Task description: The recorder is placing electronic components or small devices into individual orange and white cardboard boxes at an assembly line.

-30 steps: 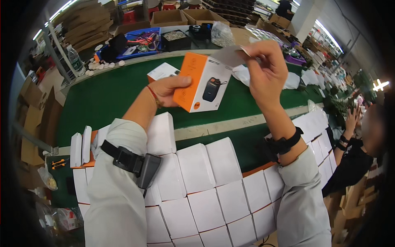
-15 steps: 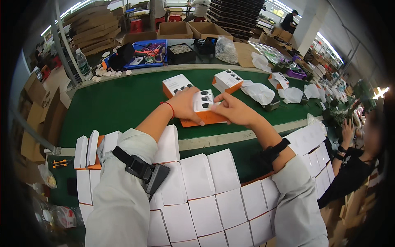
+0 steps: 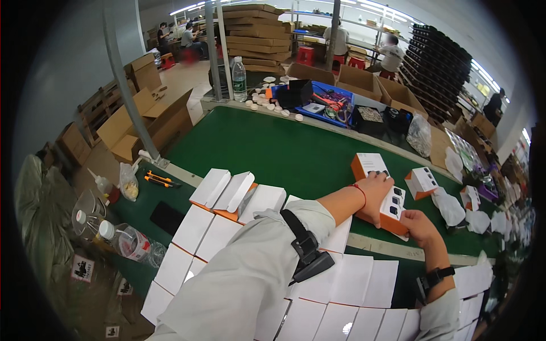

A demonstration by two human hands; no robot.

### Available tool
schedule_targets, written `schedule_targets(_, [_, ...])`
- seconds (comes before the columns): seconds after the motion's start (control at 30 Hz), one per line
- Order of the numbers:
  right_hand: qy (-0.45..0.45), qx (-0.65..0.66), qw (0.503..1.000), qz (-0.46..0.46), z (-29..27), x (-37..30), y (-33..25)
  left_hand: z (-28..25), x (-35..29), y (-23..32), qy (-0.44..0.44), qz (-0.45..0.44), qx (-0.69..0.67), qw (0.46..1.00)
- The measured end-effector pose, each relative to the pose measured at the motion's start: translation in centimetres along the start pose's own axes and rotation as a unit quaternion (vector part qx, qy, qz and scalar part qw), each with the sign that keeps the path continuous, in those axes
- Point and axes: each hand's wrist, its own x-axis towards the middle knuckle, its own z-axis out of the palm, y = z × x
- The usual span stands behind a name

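Observation:
A small white-and-orange carton [image 3: 392,206] with dark pictures printed on its top lies on the green work surface, gripped between both hands. My left hand [image 3: 375,196] wraps over its left side, the thumb down along the near side. At the carton's right end my right hand [image 3: 420,226] is closed on the near corner, its fingers bent and partly hidden. Just behind the left hand sits a second carton [image 3: 368,163] of the same kind. To the right are another such carton [image 3: 421,182] and a crumpled white bag [image 3: 449,206].
Rows of white boxes [image 3: 307,318] fill the near side under my forearms. An orange-and-black cutter [image 3: 161,179] and plastic bottles [image 3: 132,241] lie at left. Along the far edge stand a water bottle [image 3: 239,79], a blue tray of tools [image 3: 335,116] and brown cartons [image 3: 359,83].
My view has swung to the left, so the bench and hands appear farther right. Both hands stay on the same carton; the right hand now holds lower on its right end.

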Motion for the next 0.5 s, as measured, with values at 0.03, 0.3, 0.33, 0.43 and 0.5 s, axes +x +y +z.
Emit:
schedule_targets(0.03, [0.008, 0.003, 1.000, -0.006, 0.6, 0.4, -0.2, -0.4, -0.3, -0.4, -0.006, -0.005, 0.011, 1.000])
schedule_targets(0.3, [0.201, -0.444, 0.872, -0.043, -8.9, 2.7, 4.1, -1.2, 0.3, -0.3, -0.098, -0.085, 0.047, 0.990])
schedule_targets(0.33, [0.272, -0.462, 0.844, 0.011, -7.5, 2.1, 2.8, -1.7, -0.7, -1.2, -0.104, -0.100, 0.080, 0.986])
schedule_targets(0.43, [0.331, -0.451, 0.829, -0.004, -5.7, 1.1, 1.9, -0.9, -1.3, -2.6, -0.031, -0.078, 0.096, 0.992])
schedule_targets(0.5, [0.324, -0.465, 0.823, -0.038, -2.2, 0.4, -0.3, -1.2, -1.6, -2.3, -0.041, -0.066, 0.088, 0.993])
